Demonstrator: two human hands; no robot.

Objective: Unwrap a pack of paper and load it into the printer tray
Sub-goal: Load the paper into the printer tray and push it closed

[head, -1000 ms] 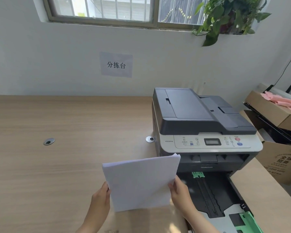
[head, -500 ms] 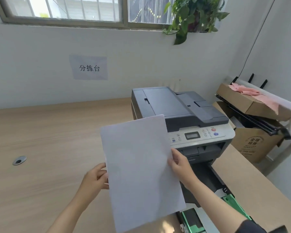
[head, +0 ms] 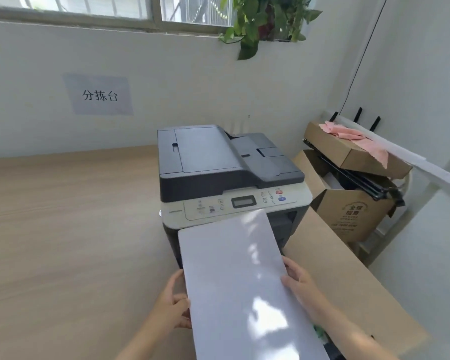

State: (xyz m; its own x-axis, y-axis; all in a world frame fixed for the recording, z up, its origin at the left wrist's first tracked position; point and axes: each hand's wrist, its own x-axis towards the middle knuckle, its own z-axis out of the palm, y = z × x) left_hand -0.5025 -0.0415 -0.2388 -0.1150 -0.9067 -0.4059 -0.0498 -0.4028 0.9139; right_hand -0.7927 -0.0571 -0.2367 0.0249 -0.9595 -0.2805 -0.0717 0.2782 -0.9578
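Wooden counter (head: 63, 229) carries the printer (head: 226, 178). Left hand (head: 176, 306) and right hand (head: 300, 287) grip the paper stack (head: 234, 281) by its sides, flat before the printer. Tray hidden; advise square, level lowering.

printers: 1 (head: 229, 178) | paper stacks: 1 (head: 242, 289) | hands: 2 (head: 170, 307) (head: 303, 287) | cardboard boxes: 2 (head: 348, 216) (head: 353, 149) | wall signs: 1 (head: 99, 94) | potted plants: 1 (head: 265, 22)

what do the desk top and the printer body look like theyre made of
Desk top: looks like wood-grain laminate or veneer, matte, with pale streaky grain; which one cannot be told. Printer: seems moulded plastic, a dark grey lid with a dull sheen over a cream control panel.
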